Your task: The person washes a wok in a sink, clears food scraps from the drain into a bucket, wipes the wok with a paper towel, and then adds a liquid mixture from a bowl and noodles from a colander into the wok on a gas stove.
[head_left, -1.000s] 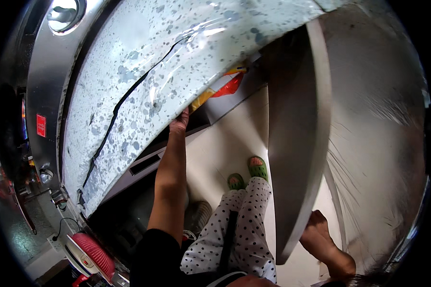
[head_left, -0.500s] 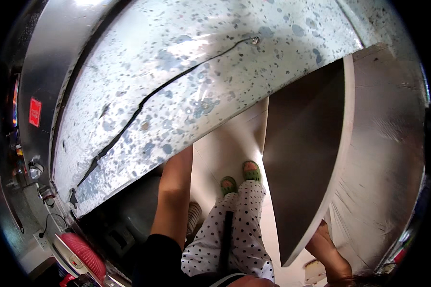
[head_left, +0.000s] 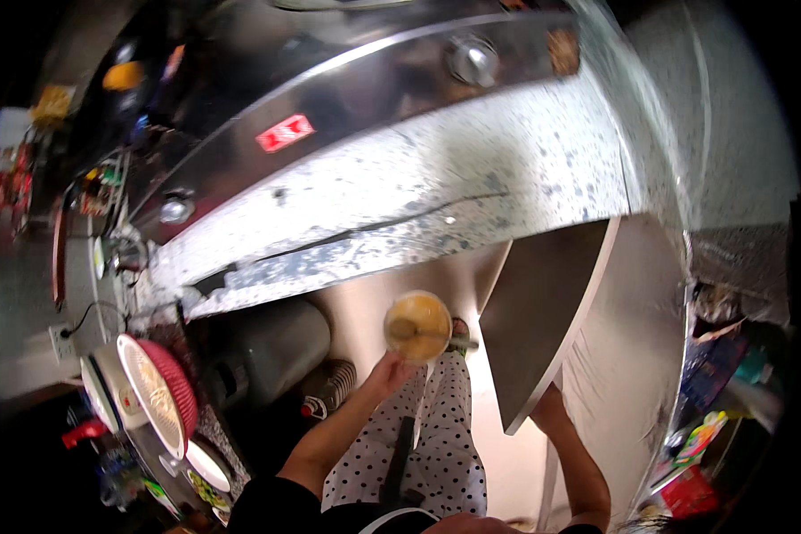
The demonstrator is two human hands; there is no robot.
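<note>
My left hand grips the near rim of a round bowl with something yellowish-orange in it. A spoon-like utensil lies in the bowl, its handle sticking out to the right; blur hides what the contents are. My right hand is at the edge of an open cabinet door under the counter. Its fingers are hidden behind the door panel, so its grip does not show.
A speckled stone counter with a long dark crack runs across, behind it a metal stove with knobs. Below stand a grey gas cylinder and a striped shoe. At left are a red-and-white colander and plates; at right, bagged clutter.
My left hand has come out from under the counter, and the bowl is now in it. My right hand stays by the door, and the view has shifted to show the stove.
</note>
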